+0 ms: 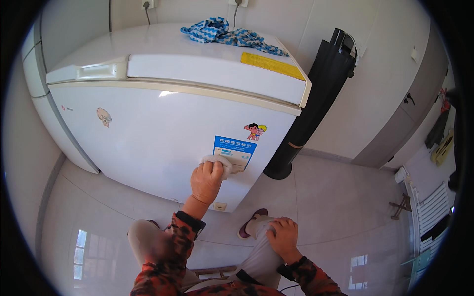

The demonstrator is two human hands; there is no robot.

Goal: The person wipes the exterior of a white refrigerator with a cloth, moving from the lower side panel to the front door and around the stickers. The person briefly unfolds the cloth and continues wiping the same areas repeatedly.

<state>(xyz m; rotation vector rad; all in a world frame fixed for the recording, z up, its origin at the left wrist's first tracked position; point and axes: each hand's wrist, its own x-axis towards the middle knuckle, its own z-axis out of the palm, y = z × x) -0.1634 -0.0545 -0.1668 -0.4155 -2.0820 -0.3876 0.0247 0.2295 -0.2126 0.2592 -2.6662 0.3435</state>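
My left hand (207, 180) presses a folded white cloth (226, 167) to the front panel of a white chest freezer (148, 129). Under and around the cloth is a blue and white energy label (235, 141) bearing writing; the cloth and fingers hide its lower left part. My right hand (284, 236) rests on my right knee (264, 230) and holds nothing. Above the label, to its right, is a cartoon sticker of two figures (255, 131). Another sticker (104, 117), pale and worn, is at the panel's left.
A crumpled blue and white towel (237, 36) lies on the freezer lid near a yellow label (272, 65). Right of the freezer stands a tall black cylindrical unit (313, 103). Farther right are a grey door (403, 111), a folding stool (401, 206) and a white radiator (433, 214).
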